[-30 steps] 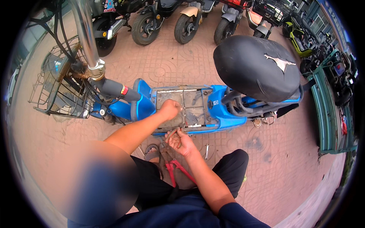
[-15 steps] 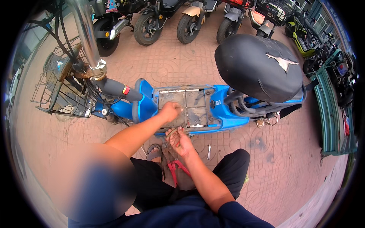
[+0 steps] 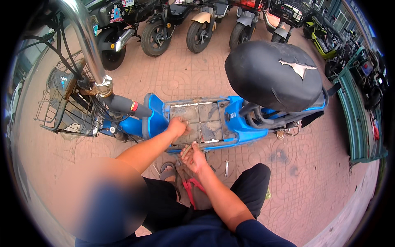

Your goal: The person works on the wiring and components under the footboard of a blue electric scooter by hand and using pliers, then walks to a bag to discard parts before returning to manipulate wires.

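Observation:
A blue electric scooter (image 3: 247, 134) stands crosswise before me, its footboard uncovered to show a dusty battery compartment (image 3: 210, 113) crossed by thin metal bars. Over the left part of that compartment is my left hand (image 3: 177, 127), fingers curled in and slightly blurred; whatever they pinch is hidden. My right hand (image 3: 194, 159) is turned palm up at the near edge of the footboard. Its fingers close around a thin, dull brownish piece whose kind I cannot make out. Below it, a red-handled tool (image 3: 188, 192) lies between my feet, partly behind my right forearm.
On the paving to the right lies a wrench (image 3: 226, 168). The scooter's torn black seat (image 3: 273, 76) overhangs the right side; its wire basket (image 3: 68, 117) and chrome steering stem (image 3: 87, 45) are at left. Parked scooters (image 3: 199, 35) line the back. A green cart (image 3: 358, 123) stands far right.
My left hand has shifted slightly left and down over the compartment. The right hand stays near the footboard's edge, its fingers still curled. The whole view has shifted slightly.

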Demonstrator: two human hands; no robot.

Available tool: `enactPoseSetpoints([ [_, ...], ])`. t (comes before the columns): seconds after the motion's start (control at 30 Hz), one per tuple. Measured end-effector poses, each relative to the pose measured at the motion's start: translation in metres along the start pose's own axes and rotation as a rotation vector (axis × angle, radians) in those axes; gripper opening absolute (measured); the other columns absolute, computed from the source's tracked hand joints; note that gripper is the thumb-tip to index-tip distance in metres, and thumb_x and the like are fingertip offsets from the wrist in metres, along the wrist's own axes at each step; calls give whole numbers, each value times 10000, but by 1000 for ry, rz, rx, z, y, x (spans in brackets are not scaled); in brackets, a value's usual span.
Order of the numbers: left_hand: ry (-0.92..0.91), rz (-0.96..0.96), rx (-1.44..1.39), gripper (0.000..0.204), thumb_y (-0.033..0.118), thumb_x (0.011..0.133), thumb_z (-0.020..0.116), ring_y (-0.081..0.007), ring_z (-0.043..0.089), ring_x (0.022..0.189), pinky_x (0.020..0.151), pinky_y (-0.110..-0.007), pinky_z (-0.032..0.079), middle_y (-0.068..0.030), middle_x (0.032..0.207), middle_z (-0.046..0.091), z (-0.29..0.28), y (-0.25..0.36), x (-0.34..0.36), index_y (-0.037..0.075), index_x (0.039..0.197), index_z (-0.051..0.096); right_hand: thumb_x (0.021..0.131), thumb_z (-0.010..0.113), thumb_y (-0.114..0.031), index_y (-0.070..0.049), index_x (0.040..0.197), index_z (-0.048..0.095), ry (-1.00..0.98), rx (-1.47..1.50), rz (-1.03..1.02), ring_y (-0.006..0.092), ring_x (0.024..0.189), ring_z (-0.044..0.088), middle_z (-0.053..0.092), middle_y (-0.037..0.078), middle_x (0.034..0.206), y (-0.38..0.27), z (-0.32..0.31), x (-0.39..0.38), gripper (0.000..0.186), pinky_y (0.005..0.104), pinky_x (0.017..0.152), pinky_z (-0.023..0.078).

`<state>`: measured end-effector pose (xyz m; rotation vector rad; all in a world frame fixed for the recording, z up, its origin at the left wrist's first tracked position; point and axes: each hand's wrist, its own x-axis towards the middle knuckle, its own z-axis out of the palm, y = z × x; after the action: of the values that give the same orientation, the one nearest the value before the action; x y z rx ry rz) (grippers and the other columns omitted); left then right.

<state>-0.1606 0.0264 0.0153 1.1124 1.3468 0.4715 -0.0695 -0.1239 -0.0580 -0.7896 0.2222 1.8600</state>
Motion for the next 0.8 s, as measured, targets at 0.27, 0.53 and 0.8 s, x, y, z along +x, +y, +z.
enactPoseSetpoints([
  [0.27, 134, 184, 278, 207, 109, 897, 672, -288, 723, 801, 783, -406, 560, -183, 892, 743, -6, -9, 14, -16, 1048, 737, 1091, 486, -348, 26, 1154, 631, 56, -566, 139, 251, 823, 764, 750, 155, 1004, -19, 21, -52, 406, 295, 655, 628],
  [0.53, 221, 468, 706, 202, 155, 900, 687, -365, 709, 898, 811, -448, 553, -206, 941, 738, -15, -6, 4, 46, 1055, 758, 1048, 536, -267, 41, 1126, 632, 264, -1023, 36, 248, 724, 749, 748, 179, 946, -103, 31, -66, 332, 281, 527, 582],
  [0.8, 146, 411, 637, 260, 168, 894, 710, -339, 722, 924, 838, -430, 556, -207, 980, 748, -9, 3, 0, 37, 1113, 757, 1004, 574, -159, 92, 1105, 642, 108, -1339, 238, 276, 746, 756, 748, 219, 975, -166, 63, -11, 279, 280, 533, 603],
])
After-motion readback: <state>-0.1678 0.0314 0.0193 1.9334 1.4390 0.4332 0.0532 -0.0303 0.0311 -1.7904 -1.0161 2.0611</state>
